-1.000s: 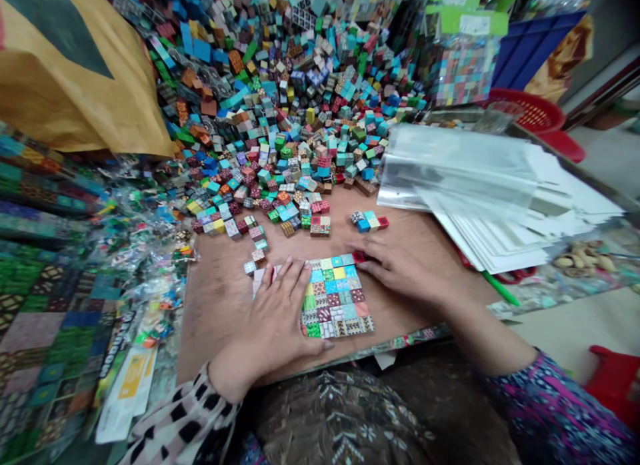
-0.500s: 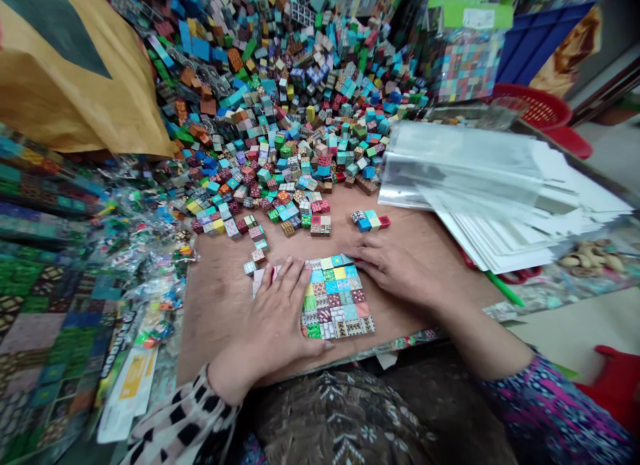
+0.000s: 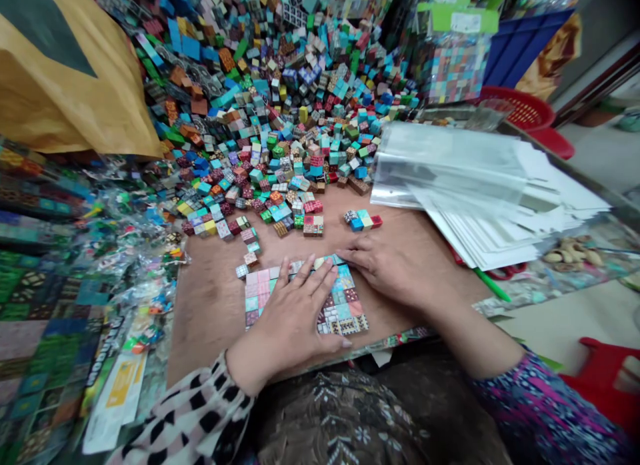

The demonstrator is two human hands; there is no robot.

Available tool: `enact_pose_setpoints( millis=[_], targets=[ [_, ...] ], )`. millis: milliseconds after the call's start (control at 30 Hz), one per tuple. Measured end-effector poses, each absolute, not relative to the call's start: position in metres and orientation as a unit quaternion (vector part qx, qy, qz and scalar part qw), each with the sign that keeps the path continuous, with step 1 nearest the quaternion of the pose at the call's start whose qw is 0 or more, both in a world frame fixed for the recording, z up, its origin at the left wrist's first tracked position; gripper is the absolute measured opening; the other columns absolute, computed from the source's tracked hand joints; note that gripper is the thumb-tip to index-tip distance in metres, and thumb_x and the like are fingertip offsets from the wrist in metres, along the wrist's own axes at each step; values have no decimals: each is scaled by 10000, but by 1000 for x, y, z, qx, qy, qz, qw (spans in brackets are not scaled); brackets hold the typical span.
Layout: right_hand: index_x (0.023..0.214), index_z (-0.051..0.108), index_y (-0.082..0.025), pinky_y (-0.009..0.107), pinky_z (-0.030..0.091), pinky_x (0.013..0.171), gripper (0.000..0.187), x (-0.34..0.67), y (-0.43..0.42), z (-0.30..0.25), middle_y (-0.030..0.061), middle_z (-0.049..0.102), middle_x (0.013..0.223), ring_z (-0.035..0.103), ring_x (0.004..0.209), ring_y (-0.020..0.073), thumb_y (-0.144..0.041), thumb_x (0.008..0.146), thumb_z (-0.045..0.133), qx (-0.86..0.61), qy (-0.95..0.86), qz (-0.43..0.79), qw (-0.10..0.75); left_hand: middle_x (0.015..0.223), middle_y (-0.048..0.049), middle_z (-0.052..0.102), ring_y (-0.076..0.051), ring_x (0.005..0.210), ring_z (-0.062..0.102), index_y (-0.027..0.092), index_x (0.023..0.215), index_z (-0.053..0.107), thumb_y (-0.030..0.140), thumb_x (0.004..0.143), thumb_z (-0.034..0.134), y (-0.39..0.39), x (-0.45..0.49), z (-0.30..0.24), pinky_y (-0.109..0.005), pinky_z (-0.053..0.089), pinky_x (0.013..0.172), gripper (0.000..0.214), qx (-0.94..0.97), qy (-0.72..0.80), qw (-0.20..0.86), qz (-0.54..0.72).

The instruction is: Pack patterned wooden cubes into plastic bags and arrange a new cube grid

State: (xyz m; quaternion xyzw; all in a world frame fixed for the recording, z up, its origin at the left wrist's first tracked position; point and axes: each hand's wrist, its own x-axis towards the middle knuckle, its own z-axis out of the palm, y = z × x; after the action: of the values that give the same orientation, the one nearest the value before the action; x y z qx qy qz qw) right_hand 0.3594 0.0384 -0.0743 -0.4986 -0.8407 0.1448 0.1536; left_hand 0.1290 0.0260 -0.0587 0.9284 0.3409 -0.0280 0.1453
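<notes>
Rightward shift of the left hand [image 3: 290, 312] since the earlier frame, now across the middle of the cube grid [image 3: 345, 298], with a block of pink and teal cubes [image 3: 257, 295] at the grid's left side uncovered. Left grip: wide, palm down, fingers spread flat on the cubes. Right hand [image 3: 393, 268]: at the grid's upper right corner, grip likewise wide, palm down, fingertips [image 3: 347, 255] on or just beside the corner cubes, exact contact too small to tell. Grid position: flat on the brown worktop [image 3: 210, 318], near the front edge, left of centre; small patterned cubes in tight rows, faces in green, teal, red, yellow and cream. Just above the grid's top-left corner, a short, uneven line of loose cubes [image 3: 247, 248]. Further back, a small group of cubes [image 3: 361, 218], apart from both hands, and behind it a large heap of patterned cubes [image 3: 280, 118] across the worktop's rear half. Along the right edge, clear plastic sleeves [image 3: 445, 158] over a stack of white cards [image 3: 480, 242], with a green pen [image 3: 493, 285] and red-handled scissors [image 3: 507, 270] beneath the stack's edge. Beyond the left edge, bagged cube packs [image 3: 145, 252] and a brown paper bag [image 3: 65, 72]; past the far right corner, a red basket [image 3: 520, 108] and a blue crate [image 3: 525, 45].
</notes>
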Motion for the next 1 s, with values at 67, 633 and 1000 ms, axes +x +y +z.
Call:
enact_pose_setpoints(
  millis=[67,633,1000],
  targets=[
    [1112,734,-166,396,547,847,359,358,37,-73,142,690,1095,647,977,237,-120,966,410,-506,-839,137,148,1625,-142,304,-394,1513,208,188,1547,300,832,713,568,28,130,-61,-635,46,1222,1087,926,344,152,-35],
    [1286,665,-236,416,519,812,434,360,38,-65,141,641,1072,626,930,257,-141,958,397,-517,-847,102,72,1642,-134,248,-364,1528,165,139,1548,302,790,748,573,27,128,-63,-568,90,1245,1066,926,344,150,-45],
    [1442,518,-211,453,532,895,519,384,38,-70,153,637,1267,629,1094,293,-192,925,477,-557,-809,153,104,1644,-133,249,-371,1523,184,152,1541,306,791,748,574,28,130,-60,-577,111,1243,1052,925,344,157,-43]
  ],
)
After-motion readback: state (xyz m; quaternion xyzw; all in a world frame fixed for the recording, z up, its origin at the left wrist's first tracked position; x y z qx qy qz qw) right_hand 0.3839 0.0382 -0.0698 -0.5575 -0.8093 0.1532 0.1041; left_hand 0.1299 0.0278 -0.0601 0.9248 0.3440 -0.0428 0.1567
